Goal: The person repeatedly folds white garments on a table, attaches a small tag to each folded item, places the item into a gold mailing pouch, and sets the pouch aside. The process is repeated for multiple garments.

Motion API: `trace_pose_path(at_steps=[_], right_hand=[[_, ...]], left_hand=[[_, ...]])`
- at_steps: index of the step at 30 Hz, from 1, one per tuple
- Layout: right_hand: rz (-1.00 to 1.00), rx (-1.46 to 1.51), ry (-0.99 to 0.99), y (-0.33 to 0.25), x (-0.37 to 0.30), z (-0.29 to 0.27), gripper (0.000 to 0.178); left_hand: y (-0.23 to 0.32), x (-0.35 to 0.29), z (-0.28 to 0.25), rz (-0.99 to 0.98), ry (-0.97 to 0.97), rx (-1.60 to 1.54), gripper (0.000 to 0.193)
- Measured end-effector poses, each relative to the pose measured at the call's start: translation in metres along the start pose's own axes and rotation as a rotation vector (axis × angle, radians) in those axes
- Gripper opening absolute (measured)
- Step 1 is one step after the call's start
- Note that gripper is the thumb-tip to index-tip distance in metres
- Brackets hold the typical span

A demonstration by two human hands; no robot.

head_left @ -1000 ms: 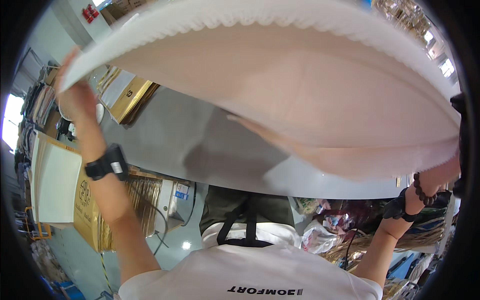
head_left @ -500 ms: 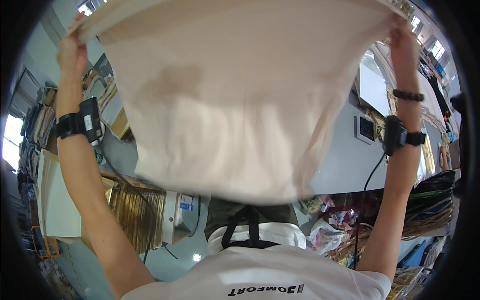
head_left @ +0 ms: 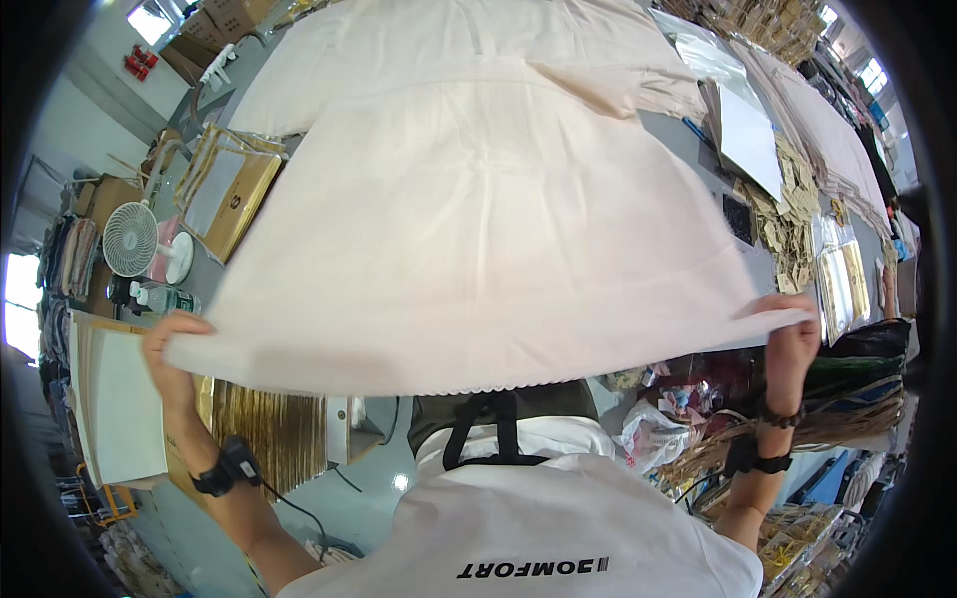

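Cream-pink cloth fills the middle of my view, one garment (head_left: 478, 239) spread over the grey table (head_left: 688, 159), with its scalloped hem drawn past the near edge to my waist. Starting at my left, one white fan (head_left: 131, 239) stands beside one clear bottle (head_left: 167, 299) with a green label; how full it is, I can't make out. Below them my left hand (head_left: 177, 344) is palm inward, fingers bent closed over the hem's left corner, the forearm rising from below with one black wristband (head_left: 225, 468). One pile of gold packets (head_left: 231, 199) lies on the table, and under it more gold packets (head_left: 269, 429), too many to count, stand packed in a row. Farther right come one blue pen (head_left: 693, 128), one white board (head_left: 748, 140), one small dark tray (head_left: 738, 217) whose contents I can't read, and a loose heap of tan tags (head_left: 788, 214). One white plastic bag (head_left: 653, 439) sits lower, its contents unclear. At the far side my right hand (head_left: 793, 344) pinches the hem's right corner, fingers folded in, wrist upright below it, wearing one beaded bracelet (head_left: 781, 417).
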State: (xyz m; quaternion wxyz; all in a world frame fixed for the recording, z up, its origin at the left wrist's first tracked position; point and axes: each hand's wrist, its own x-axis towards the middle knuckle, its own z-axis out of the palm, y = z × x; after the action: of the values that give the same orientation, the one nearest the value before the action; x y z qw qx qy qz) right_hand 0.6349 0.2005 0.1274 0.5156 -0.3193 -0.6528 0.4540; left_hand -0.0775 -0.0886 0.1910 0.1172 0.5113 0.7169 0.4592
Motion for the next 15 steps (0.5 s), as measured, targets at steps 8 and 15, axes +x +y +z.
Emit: trace_pose_path(at_steps=[8,15], right_hand=[[0.411,-0.472,-0.752,0.041,-0.019,0.043,0.025],[0.211,-0.833,-0.340,0.138,0.124,0.077,0.028]], left_hand=[[-0.060,-0.032,0.078,-0.498,-0.675,0.182,0.033],[-0.131,0.095,0.136,-0.604,-0.211,0.000,0.046]])
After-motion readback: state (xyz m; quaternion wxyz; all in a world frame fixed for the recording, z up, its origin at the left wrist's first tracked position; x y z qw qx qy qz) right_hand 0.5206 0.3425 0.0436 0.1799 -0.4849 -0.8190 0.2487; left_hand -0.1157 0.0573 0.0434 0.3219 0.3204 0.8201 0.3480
